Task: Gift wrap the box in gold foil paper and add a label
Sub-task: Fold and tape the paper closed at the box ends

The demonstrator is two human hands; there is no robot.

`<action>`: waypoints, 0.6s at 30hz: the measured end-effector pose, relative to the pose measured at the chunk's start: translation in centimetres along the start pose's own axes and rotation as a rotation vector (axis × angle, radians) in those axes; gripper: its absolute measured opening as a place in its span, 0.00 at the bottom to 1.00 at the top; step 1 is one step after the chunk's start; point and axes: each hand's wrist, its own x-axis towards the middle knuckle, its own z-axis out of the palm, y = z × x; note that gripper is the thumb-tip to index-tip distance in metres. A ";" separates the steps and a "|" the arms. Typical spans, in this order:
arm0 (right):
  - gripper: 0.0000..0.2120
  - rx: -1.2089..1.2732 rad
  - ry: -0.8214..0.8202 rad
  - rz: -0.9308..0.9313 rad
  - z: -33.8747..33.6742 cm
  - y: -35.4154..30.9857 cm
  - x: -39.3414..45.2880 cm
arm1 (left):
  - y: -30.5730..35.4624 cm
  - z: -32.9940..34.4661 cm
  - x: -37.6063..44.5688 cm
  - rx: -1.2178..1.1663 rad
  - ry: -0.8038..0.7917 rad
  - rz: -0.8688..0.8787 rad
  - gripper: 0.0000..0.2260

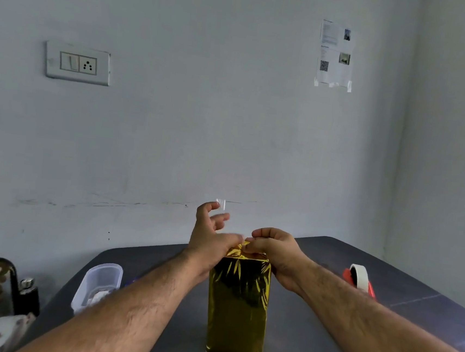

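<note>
My right hand curls its fingers onto the foil folds atop the gold-wrapped box standing on the bench; my left hand thumb presses there, 1 tape strip stuck on a raised fingertip.

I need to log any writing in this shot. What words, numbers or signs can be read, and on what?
None can be read.
Paper sheet taped to the wall: printed lines, small photos and a QR code, all too small and blurred.
Gold box: no label or print visible.
Tape roll: no print visible.
</note>
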 end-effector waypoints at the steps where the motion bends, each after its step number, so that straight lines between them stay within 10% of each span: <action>1: 0.24 0.024 -0.008 0.020 0.0 -0.1 -0.2 | 0.4 -0.3 0.3 -0.029 -0.014 -0.019 0.31; 7: 0.21 0.030 0.009 0.036 0.2 0.2 -0.3 | 3.8 -2.3 2.3 -0.092 -0.167 -0.128 0.10; 13: 0.21 0.042 0.003 0.059 0.4 0.0 -0.4 | 5.3 -1.7 2.7 0.185 -0.339 -0.350 0.18; 18: 0.21 0.010 -0.008 0.052 0.6 -0.3 -0.5 | 5.5 -0.7 2.3 0.210 -0.187 -0.431 0.11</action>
